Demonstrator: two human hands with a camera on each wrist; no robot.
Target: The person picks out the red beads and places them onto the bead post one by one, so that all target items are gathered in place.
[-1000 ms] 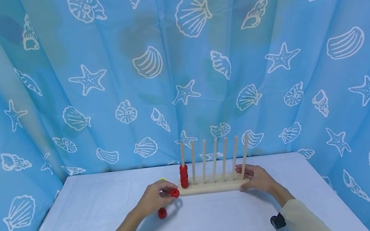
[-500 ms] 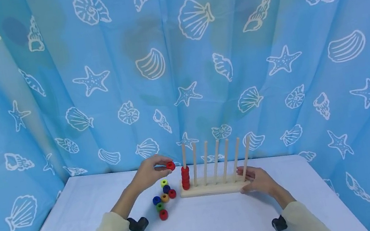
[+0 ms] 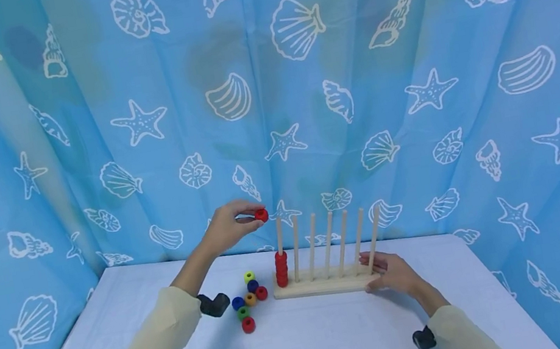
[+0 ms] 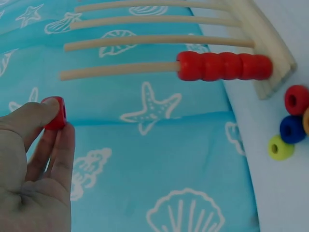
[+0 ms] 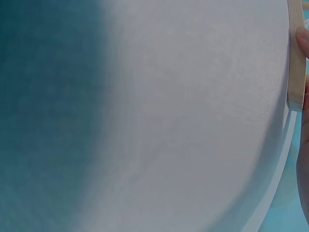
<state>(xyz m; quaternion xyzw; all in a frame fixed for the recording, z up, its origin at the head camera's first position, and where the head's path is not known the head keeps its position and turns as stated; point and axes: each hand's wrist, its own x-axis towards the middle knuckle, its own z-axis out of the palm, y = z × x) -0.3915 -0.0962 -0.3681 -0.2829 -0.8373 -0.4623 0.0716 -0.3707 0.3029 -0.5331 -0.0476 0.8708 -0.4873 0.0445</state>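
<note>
Between thumb and fingertips, my left hand (image 3: 227,229) pinches a red bead (image 3: 261,215). The bead is held just left of the top of the leftmost peg (image 3: 279,236), apart from it. In the left wrist view, the red bead (image 4: 57,114) shows part of its hole, facing the peg tip. Several red beads (image 3: 282,270) are stacked at the bottom of that peg. It belongs to a wooden peg rack (image 3: 326,286) whose other pegs are bare. My right hand (image 3: 393,273) grips the rack's right end, thumb on the front of the base and fingers behind.
Loose beads lie on the white table (image 3: 330,339) left of the rack: yellow (image 3: 249,276), orange (image 3: 250,299), green (image 3: 243,313), two blue and two red. A blue shell-patterned curtain (image 3: 268,102) hangs behind the table.
My left hand has lifted the red bead from low over the table, up and slightly right to the peg's top, uncovering the loose beads. The right hand keeps its hold on the rack.
</note>
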